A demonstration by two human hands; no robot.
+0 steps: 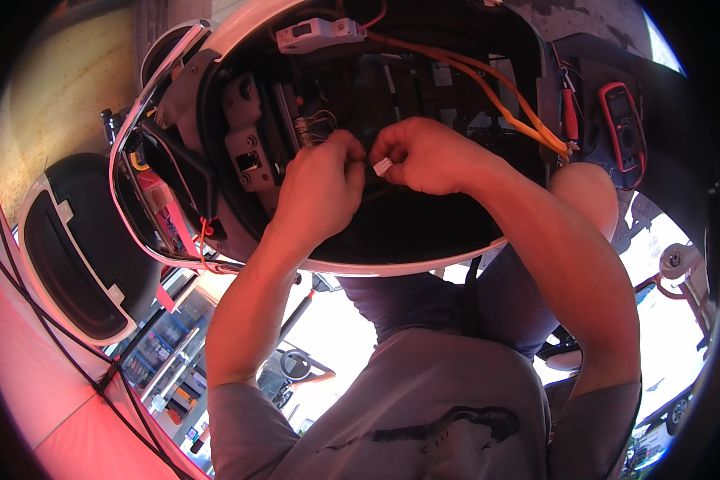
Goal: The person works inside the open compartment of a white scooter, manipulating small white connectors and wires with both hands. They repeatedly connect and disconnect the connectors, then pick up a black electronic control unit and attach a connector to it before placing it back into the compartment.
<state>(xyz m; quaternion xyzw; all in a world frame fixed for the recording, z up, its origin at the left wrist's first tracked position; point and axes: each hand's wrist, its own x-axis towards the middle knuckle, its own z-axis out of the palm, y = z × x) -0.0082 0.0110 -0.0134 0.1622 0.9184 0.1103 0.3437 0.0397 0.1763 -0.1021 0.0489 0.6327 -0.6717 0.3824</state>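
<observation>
My left hand (320,188) is closed beside thin wires (320,120) inside a dark, white-rimmed vehicle compartment (392,264); what its fingertips hold is hidden. Just to its right, my right hand (436,156) is closed on a small white connector (382,166), held between thumb and fingers. A grey metal bracket (240,144) with bolts is fixed left of my hands. A white breaker-like switch (320,34) sits at the compartment's top edge, with thick orange cables (504,108) running to its right side.
A red-and-black multimeter (620,132) and red-handled tool (570,112) lie to the right. A black-and-white removed panel (80,256) is at the left, crossed nearby by dark cables. My raised knee (584,192) is beside the compartment. A mirror (294,364) shows below.
</observation>
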